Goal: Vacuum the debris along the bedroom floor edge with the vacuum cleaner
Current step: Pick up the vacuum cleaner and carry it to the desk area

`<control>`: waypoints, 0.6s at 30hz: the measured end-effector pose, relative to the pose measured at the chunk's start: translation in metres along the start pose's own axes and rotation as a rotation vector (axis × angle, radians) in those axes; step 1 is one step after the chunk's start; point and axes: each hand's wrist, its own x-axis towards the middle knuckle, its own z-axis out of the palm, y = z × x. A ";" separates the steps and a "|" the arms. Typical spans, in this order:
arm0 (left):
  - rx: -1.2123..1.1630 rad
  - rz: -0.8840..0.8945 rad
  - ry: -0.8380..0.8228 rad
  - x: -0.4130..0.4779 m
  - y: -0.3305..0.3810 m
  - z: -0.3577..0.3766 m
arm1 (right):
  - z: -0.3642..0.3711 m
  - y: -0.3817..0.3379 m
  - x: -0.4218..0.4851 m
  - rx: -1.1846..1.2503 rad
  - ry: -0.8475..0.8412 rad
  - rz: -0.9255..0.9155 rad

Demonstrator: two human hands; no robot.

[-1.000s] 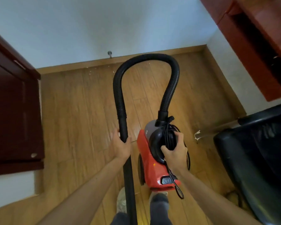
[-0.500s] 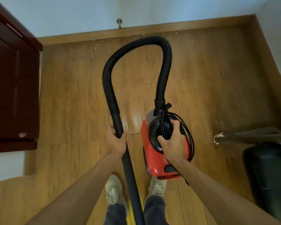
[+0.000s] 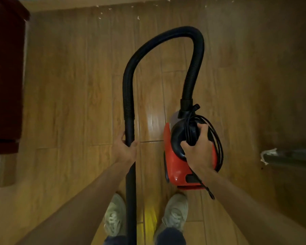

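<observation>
Bedroom floor, seen from above: a person's left hand grips the black wand of a red vacuum cleaner. Its fingers are curled round the tube just below where the ribbed hose joins it. The right hand clasps the black handle on top of the cleaner's body, fingers wrapped over it along with strands of the power cord, which loops out just past the knuckles.

The hose arches forward from above the left fingers and comes down into the cleaner just ahead of the right fingers. The wand runs back from the left fingers, beside the left shoe; the right shoe stands behind the cleaner. Pale flecks of debris lie on the wooden floor by the skirting, well ahead of both sets of fingers. A dark red cabinet stands well to the left of the left fingers.
</observation>
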 end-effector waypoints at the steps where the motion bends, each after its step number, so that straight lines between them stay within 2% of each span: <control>1: 0.014 -0.007 -0.003 0.007 -0.008 0.003 | 0.005 0.004 0.004 0.005 0.004 0.000; 9: 0.067 0.012 0.000 0.050 -0.044 0.028 | 0.043 0.028 0.027 0.000 0.009 0.006; 18: 0.058 -0.052 0.002 0.094 -0.080 0.048 | 0.067 0.063 0.029 -0.032 0.040 0.007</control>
